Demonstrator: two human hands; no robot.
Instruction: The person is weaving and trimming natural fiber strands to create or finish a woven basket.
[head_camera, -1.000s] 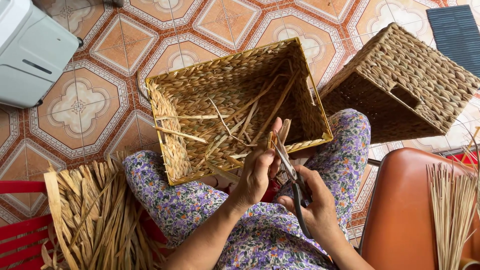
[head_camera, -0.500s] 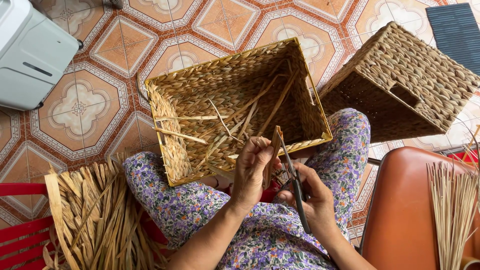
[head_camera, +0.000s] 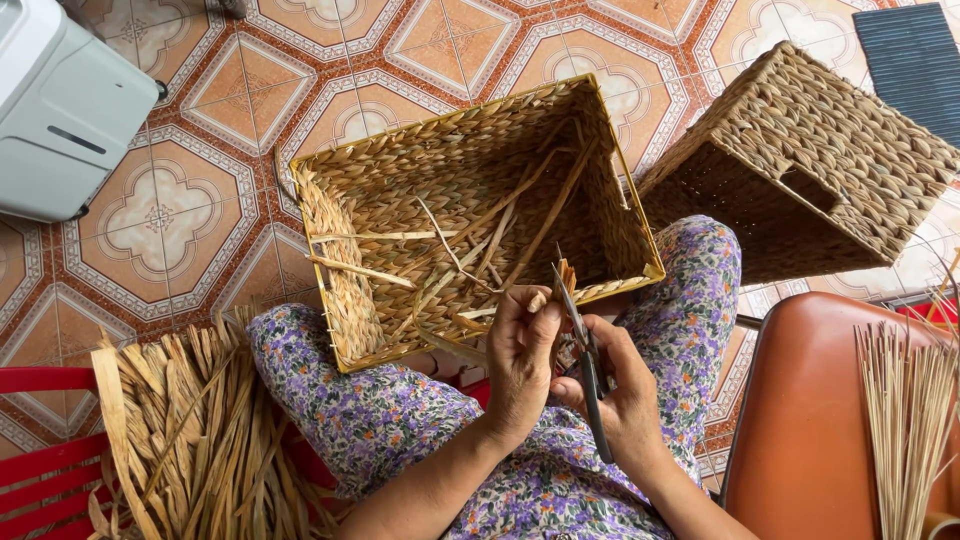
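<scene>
An open rectangular woven basket (head_camera: 350, 190) rests on my flowered lap, with loose dry straw strands inside. My left hand (head_camera: 520, 355) pinches a short tan straw strand (head_camera: 566, 280) upright at the basket's near rim. My right hand (head_camera: 625, 395) grips dark scissors (head_camera: 585, 350), whose blades point up beside the strand's tip. Both hands meet just below the rim's near right corner.
A second woven basket (head_camera: 820, 150) lies on its side at the right. A bundle of flat dry leaves (head_camera: 190, 430) sits on a red chair at lower left. An orange seat (head_camera: 800, 430) holds thin reeds (head_camera: 905, 420). A white appliance (head_camera: 60, 110) stands upper left on patterned tiles.
The strand in my left hand has become shorter and sits lower against the rim. The scissors have stayed beside it, blades now close to its tip.
</scene>
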